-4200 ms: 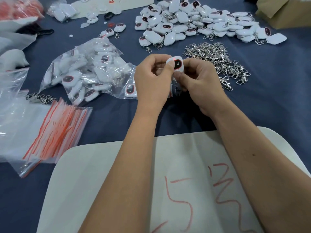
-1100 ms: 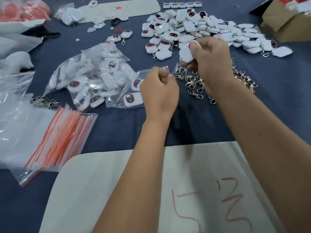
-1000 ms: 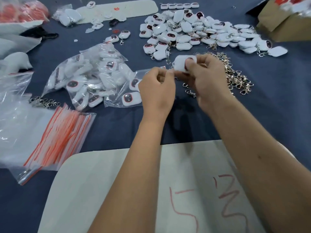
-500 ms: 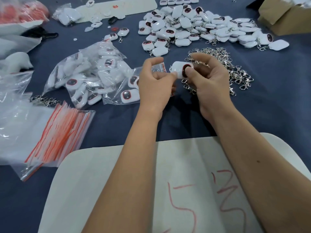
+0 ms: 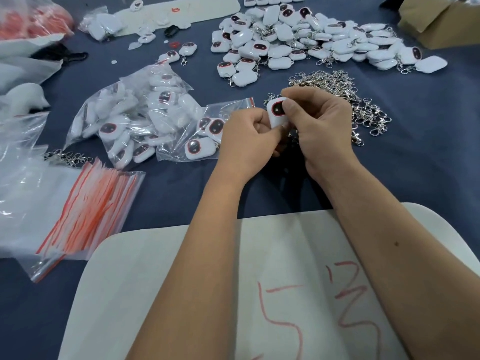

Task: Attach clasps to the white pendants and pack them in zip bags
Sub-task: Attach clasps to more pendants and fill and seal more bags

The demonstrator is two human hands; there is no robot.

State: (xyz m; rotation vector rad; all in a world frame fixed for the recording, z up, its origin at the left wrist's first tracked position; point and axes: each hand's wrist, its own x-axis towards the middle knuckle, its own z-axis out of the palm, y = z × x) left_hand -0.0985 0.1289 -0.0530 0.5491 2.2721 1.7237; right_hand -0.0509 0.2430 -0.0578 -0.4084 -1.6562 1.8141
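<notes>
Between my two hands stands a white pendant with a dark red-rimmed face. My right hand pinches its upper end with thumb and forefinger. My left hand has its fingers curled at the pendant's lower end; what it holds there is hidden. A pile of silver clasps lies just behind my right hand. Left of my left hand lies a small open zip bag with a few pendants inside.
A heap of white pendants spreads across the far table. A fuller bag of pendants lies at the left, a stack of red-striped zip bags in front of it. A white sheet with red marks lies nearest me, a cardboard box far right.
My right hand took a pendant from the far heap and brought it back to my left hand. Both hands now hold it upright, close together.
</notes>
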